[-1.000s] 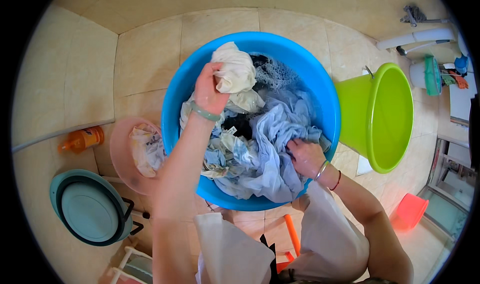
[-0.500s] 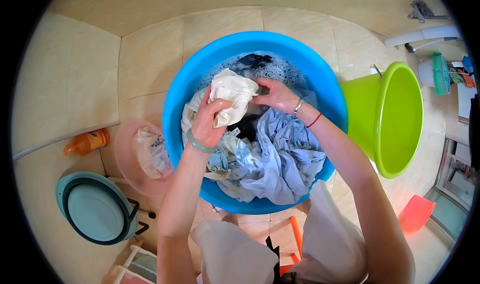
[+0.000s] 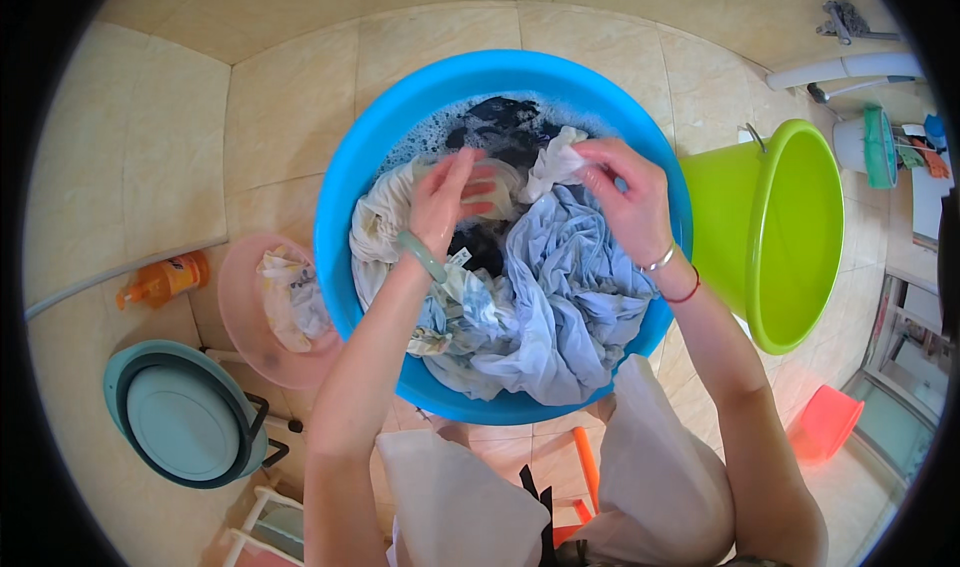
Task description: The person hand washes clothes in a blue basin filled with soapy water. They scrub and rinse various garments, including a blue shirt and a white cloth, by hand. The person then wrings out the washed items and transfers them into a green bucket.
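A big blue basin (image 3: 500,67) in front of me holds soapy water and wet laundry. My right hand (image 3: 635,202) pinches a small white cloth (image 3: 553,164), lifted at the basin's far right part. Fingers apart and nothing in them, my left hand (image 3: 448,205) hovers over a cream cloth (image 3: 385,212) on the left. Below my right hand lies a crumpled light blue garment (image 3: 570,287). Dark cloth (image 3: 505,117) floats among the suds at the far side, and a patterned pale cloth (image 3: 480,302) sits near my left wrist.
A lime green bucket (image 3: 720,227) stands against the right of the basin. On the left are a pink basin (image 3: 240,307) with cloth in it, an orange bottle (image 3: 165,279) and a grey-green tub (image 3: 185,417). A coral container (image 3: 828,425) is at the lower right.
My left hand has let go of the white cloth and opened. My right hand has moved right with the cloth, which now hangs bunched from its fingers.
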A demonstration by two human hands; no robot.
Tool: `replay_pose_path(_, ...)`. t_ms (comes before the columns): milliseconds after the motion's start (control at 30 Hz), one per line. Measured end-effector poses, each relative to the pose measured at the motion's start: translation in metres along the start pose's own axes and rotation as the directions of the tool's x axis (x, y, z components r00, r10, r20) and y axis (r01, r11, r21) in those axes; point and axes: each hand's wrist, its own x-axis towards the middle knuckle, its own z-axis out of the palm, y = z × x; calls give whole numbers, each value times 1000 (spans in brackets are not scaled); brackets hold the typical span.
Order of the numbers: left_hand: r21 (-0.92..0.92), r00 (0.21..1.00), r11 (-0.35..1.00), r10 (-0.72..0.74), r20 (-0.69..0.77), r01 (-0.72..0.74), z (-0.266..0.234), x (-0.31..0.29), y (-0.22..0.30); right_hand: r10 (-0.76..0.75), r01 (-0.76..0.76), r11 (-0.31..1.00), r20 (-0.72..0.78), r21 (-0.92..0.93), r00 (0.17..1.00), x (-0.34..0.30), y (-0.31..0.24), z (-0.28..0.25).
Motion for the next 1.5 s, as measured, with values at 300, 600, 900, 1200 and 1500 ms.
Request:
replay_pose_path(300, 94, 997, 995, -11, -73, 18, -44, 19, -45, 319, -325, 945, 127, 36, 939, -34, 22, 19)
replay_pose_path(600, 592, 938, 805, 225, -263, -27, -25, 10, -25, 578, -365, 736, 247, -570, 778, 22, 78, 41)
replay_pose_path(900, 28, 892, 930, 359, -275, -366, -13, 18, -2, 544, -676, 521, 408, 521, 733, 19, 85, -6)
replay_pose_path(1200, 831, 838, 536, 516, -180, -151, -28, 63, -69, 646, -548, 736, 171, -397, 744, 0, 127, 42)
replay_pose_path(1500, 676, 949, 737, 207, -237, 8, -22, 56, -43, 568, -538, 757, -33, -371, 822, 8, 106, 41)
